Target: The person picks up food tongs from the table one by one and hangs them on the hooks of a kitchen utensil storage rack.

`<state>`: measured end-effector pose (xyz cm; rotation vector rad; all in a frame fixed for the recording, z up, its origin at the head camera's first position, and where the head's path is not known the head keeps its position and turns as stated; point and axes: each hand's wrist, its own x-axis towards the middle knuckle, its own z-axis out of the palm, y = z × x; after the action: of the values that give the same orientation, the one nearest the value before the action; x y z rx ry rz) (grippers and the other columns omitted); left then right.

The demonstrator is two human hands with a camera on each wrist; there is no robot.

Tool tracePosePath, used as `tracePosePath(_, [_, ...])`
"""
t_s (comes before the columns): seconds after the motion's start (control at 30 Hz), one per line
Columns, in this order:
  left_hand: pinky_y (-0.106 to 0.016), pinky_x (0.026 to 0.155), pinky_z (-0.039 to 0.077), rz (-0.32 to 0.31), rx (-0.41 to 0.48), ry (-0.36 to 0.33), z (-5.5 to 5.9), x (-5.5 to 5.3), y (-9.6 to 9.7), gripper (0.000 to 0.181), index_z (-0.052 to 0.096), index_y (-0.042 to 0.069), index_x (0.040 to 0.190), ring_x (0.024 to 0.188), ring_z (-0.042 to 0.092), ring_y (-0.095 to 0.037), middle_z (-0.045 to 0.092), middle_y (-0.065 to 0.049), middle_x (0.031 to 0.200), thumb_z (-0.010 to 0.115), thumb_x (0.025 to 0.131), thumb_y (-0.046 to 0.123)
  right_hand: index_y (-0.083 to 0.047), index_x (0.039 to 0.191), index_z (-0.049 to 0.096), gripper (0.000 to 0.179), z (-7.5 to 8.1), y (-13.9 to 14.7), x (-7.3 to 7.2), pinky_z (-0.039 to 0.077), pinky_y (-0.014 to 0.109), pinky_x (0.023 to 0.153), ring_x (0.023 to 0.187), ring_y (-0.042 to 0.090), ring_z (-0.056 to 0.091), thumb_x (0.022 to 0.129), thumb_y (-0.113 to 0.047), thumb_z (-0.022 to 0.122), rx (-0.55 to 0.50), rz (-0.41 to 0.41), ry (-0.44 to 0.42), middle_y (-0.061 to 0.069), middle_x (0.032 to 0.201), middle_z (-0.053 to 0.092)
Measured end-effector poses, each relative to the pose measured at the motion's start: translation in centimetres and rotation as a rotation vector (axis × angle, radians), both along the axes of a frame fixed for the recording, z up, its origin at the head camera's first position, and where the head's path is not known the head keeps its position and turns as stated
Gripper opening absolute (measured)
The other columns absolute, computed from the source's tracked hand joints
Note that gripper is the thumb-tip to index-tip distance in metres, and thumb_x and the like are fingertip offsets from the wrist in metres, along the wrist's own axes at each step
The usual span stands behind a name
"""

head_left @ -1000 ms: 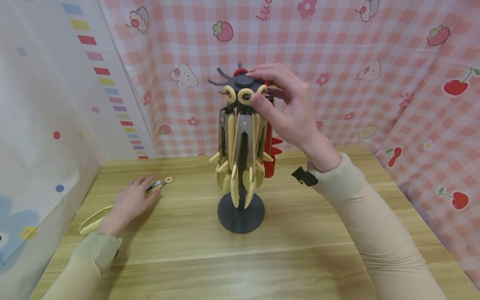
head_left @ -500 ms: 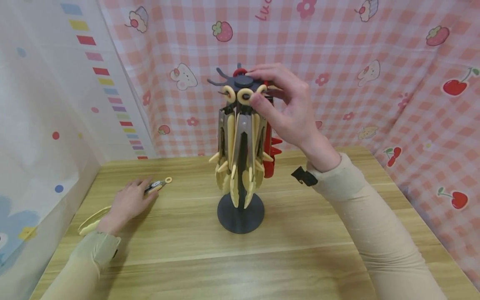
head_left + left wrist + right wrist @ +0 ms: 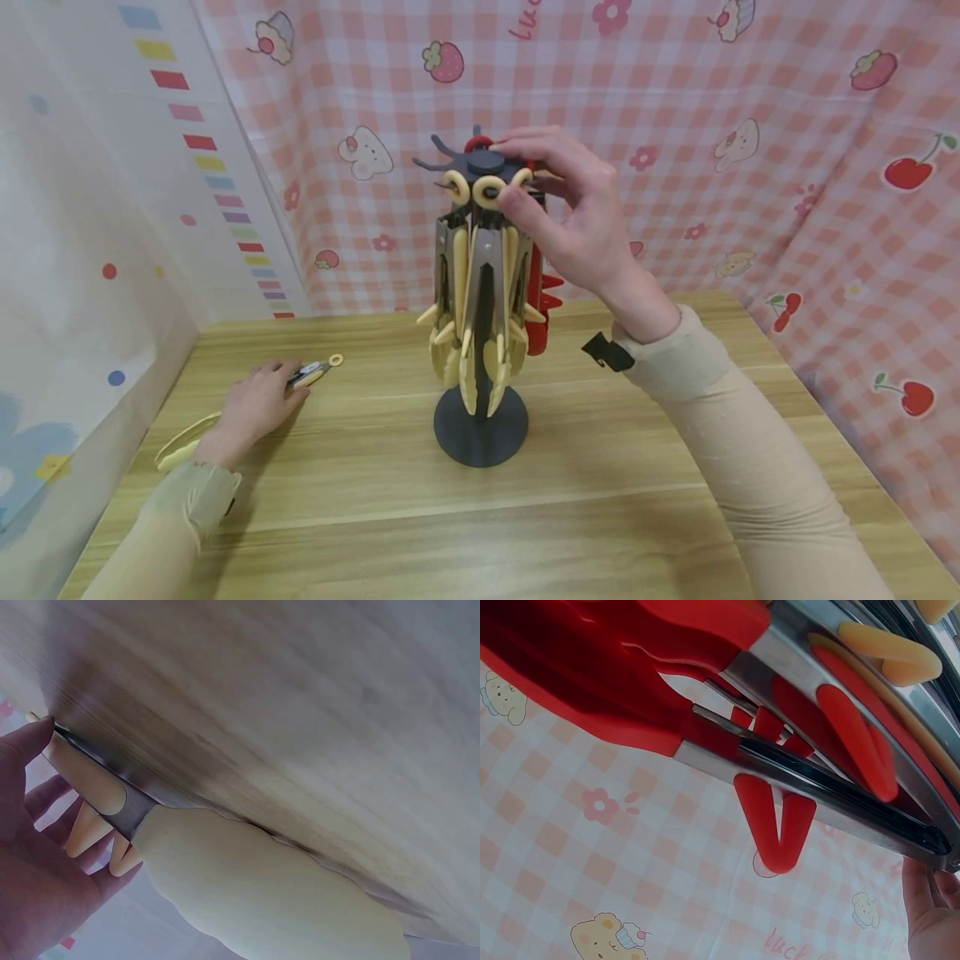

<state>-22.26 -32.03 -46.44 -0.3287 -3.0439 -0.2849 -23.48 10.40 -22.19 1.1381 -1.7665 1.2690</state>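
Observation:
My left hand (image 3: 258, 408) grips cream-tipped tongs (image 3: 262, 885) lying at the left of the table, its thumb and fingers around the metal arms. The ring end shows past the fingertips in the head view; the scalloped head sticks out behind the wrist. My right hand (image 3: 581, 208) holds the top of a dark grey stand (image 3: 481, 429), fingers on its upper disc and thumb beside a cream ring. Cream-tipped tongs (image 3: 489, 246) hang from the stand's front hooks by their rings. Red tongs (image 3: 705, 757) hang on its right and back side, partly hidden by the hand.
Bare curved hooks (image 3: 431, 165) stick out at the stand's upper left. The wood-grain table (image 3: 375, 533) meets a checked pink curtain (image 3: 390, 100) at the back and right, and a white sheet (image 3: 75, 208) on the left. A black strap end (image 3: 609, 352) juts from the right cuff.
The left fingers have drawn back slightly along the tongs, so more of their ring end shows. The right hand and the stand hold still.

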Motion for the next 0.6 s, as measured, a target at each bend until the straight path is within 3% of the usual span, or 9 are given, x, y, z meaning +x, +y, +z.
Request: tracePosePath(0.6, [-0.063,0.071,0.057,0.003,0.001,0.014,-0.07,-0.15,0.00,0.042,0.064,-0.003,0.132,0.096,0.071,-0.052,0.068,-0.033,0.120,0.072,0.098,0.020,0.009,0.120,0.069,0.079,0.05,-0.02,0.05,0.063,0.022,0.087,0.103,0.002,0.070,0.097,-0.067,0.061,0.007,-0.011,-0.008,0.028,0.122,0.068])
